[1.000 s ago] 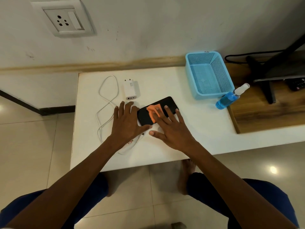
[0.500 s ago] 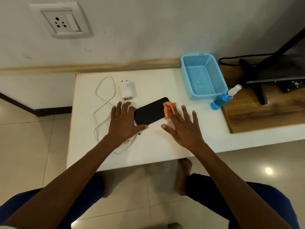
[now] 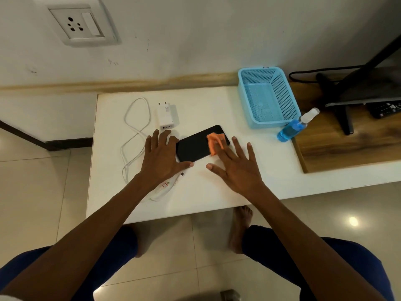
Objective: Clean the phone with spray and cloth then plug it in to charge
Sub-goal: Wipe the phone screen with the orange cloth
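We see our own body from above: two bare forearms with no sleeves, watch, bands or rings. The left hand (image 3: 161,157) and the right hand (image 3: 236,168) are bare as well, no gloves, nails cut short. Below the arms, at about 7 and 5 o'clock, our legs are covered by dark blue trousers (image 3: 303,257) of plain cloth, without visible pattern or marking. Both feet are bare: the right foot (image 3: 239,227) shows clearly near 6 o'clock with its toes visible, and the left foot (image 3: 138,240) is mostly hidden by the left forearm.
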